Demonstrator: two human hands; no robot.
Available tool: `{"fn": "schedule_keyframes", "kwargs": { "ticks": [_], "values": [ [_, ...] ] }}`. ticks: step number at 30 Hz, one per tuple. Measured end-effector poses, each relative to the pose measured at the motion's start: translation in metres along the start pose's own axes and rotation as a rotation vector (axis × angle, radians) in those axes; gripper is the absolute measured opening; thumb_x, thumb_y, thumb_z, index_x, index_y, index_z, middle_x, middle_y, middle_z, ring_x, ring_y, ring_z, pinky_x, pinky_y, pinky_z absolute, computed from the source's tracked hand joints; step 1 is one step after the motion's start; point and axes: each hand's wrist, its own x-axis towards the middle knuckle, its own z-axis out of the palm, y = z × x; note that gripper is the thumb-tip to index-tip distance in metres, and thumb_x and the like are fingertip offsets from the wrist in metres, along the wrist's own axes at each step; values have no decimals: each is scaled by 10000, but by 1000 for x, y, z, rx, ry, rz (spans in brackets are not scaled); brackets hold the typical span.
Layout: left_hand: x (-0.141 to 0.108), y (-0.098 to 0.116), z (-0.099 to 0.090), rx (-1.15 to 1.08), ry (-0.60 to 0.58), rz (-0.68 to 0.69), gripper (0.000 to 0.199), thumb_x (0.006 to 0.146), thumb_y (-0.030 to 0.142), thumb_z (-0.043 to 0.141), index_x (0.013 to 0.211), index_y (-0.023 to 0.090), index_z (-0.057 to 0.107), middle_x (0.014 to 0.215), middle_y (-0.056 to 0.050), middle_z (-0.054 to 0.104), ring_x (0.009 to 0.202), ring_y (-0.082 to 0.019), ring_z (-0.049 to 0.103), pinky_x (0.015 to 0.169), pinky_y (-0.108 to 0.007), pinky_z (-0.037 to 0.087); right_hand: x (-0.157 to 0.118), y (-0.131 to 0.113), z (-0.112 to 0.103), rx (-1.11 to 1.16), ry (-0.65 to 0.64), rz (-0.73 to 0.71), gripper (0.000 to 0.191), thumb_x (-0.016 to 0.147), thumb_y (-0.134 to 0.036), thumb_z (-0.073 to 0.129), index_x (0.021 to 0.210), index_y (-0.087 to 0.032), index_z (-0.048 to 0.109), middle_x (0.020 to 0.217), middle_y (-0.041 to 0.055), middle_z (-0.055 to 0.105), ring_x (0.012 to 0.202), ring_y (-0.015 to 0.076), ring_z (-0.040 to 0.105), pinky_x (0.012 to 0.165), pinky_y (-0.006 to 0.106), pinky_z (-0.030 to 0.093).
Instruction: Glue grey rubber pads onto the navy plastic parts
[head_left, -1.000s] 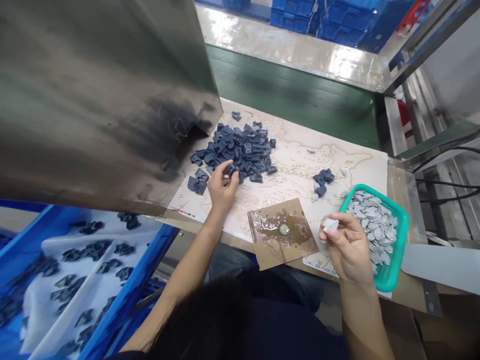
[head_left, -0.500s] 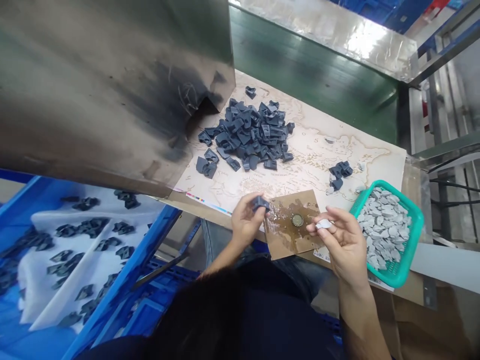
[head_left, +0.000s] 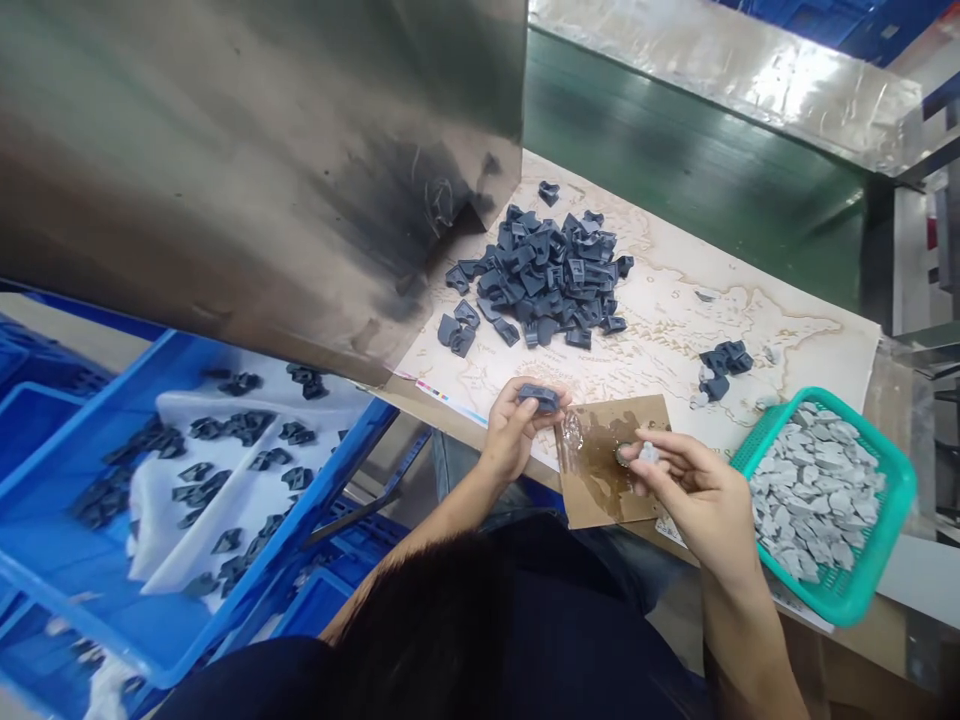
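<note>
My left hand [head_left: 516,430] is shut on a dark blue-grey moulded piece [head_left: 538,398], held up at the near edge of the table. My right hand [head_left: 694,490] pinches a small light grey chip [head_left: 649,453] just above a wet brown cardboard square [head_left: 600,490]. A round metal disc [head_left: 622,456] lies on the cardboard, partly hidden by my right fingers. Beyond my hands, a heap of dark moulded pieces [head_left: 551,280] sits on a printed map sheet [head_left: 667,320]. A smaller cluster [head_left: 721,364] lies near my right hand.
A teal mesh basket [head_left: 896,490] of light grey chips stands to the right. A blue crate [head_left: 322,500] lined with white cloth holds scattered dark pieces at lower left. A scorched metal panel [head_left: 225,170] overhangs the left side, and a green belt [head_left: 675,170] runs behind the table.
My left hand has moved from the heap to the cardboard's near edge, now holding a dark piece. My right hand has come closer to the disc. The view has shifted.
</note>
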Motion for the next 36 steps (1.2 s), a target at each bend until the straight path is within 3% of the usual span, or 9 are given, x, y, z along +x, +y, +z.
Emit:
{"fn": "schedule_keyframes", "kwargs": {
  "ticks": [4,10,14,16,19,25,29,32,36],
  "values": [
    [2,-2,1,-10,38,58,464,639,537,736,897,229,504,979,-25,671,916,-171,668,691,-250,570,-1,5,-10,73,-52,53,278,676,-405,791,807,-183,687,614,15,642,419,106,541,368,201,465],
    [2,-4,-3,39,46,61,440,657,552,715,893,235,521,907,-1,631,846,-132,649,649,-209,562,-6,8,-11,285,91,168,323,665,-453,796,844,-211,680,825,48,706,683,159,688,561,211,569],
    [1,-6,-8,77,40,62,401,706,549,672,918,246,517,899,4,626,870,-133,648,656,-208,561,-10,9,-3,308,75,207,374,671,-523,762,784,-187,644,573,-13,601,355,68,469,299,154,336],
    [1,-6,-9,67,43,69,389,714,540,670,918,244,523,896,6,631,862,-127,650,653,-199,560,-11,11,0,271,36,183,388,683,-548,742,752,-180,642,461,-54,480,328,49,357,289,152,243],
    [0,-5,-7,5,59,70,421,664,532,723,897,234,540,879,18,639,824,-109,661,623,-164,550,-12,14,1,200,12,146,409,687,-575,725,732,-175,650,437,-59,422,371,64,372,323,162,267],
    [-2,1,-1,-60,85,23,474,582,516,791,859,215,552,783,40,652,743,-107,695,548,-112,519,-18,16,-16,192,-141,269,411,749,-564,674,907,-190,610,724,59,675,554,161,634,421,211,449],
    [-4,2,2,-61,80,4,501,539,514,812,840,206,557,737,48,655,670,-101,696,516,-106,512,-19,19,-22,-30,-101,119,309,742,-492,700,787,-189,658,898,104,690,723,200,663,526,251,501],
    [-4,3,3,-37,80,1,513,535,528,806,847,202,559,729,45,652,653,-108,697,489,-109,504,-16,26,-19,-215,48,-52,282,739,-470,700,737,-188,699,787,76,674,601,160,598,495,248,465],
    [-4,4,5,-49,108,-23,549,483,529,826,828,195,560,710,49,647,624,-106,690,470,-109,498,-10,35,-9,-348,159,-85,365,797,-528,613,723,-177,680,592,29,640,479,140,552,459,237,453]
  ]
}}
